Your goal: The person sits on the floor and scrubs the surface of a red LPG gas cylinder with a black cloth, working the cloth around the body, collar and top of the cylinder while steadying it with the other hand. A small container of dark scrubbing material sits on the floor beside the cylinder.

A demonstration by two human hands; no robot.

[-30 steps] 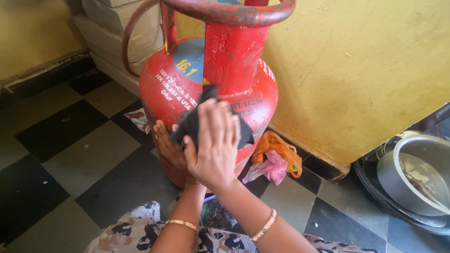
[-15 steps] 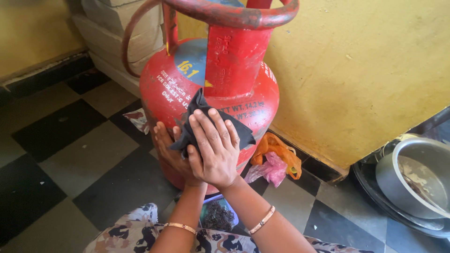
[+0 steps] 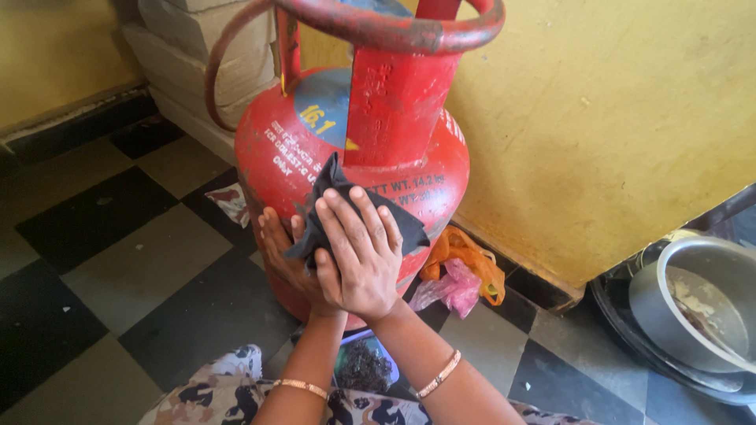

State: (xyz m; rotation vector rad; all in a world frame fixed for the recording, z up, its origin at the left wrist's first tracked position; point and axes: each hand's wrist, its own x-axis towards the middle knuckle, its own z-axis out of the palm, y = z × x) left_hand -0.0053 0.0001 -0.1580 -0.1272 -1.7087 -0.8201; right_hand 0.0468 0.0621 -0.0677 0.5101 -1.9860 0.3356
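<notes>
A red gas cylinder (image 3: 276,142) with a ring handle on top stands on the checkered floor against a yellow wall. My right hand (image 3: 358,256) presses a black cloth (image 3: 335,185) flat against the cylinder's front, fingers spread over it. My left hand (image 3: 276,240) lies flat on the cylinder's side, just left of the cloth and partly under my right hand. Both wrists wear thin bangles.
Orange and pink plastic bags (image 3: 465,271) lie crumpled at the cylinder's right foot. Metal pots (image 3: 709,307) sit on the floor at the far right. Pale stacked sacks (image 3: 205,55) stand behind the cylinder. A small packet (image 3: 232,201) lies by its left side.
My right hand has slid the black cloth a little down the cylinder's front. My left hand has stayed flat on the side.
</notes>
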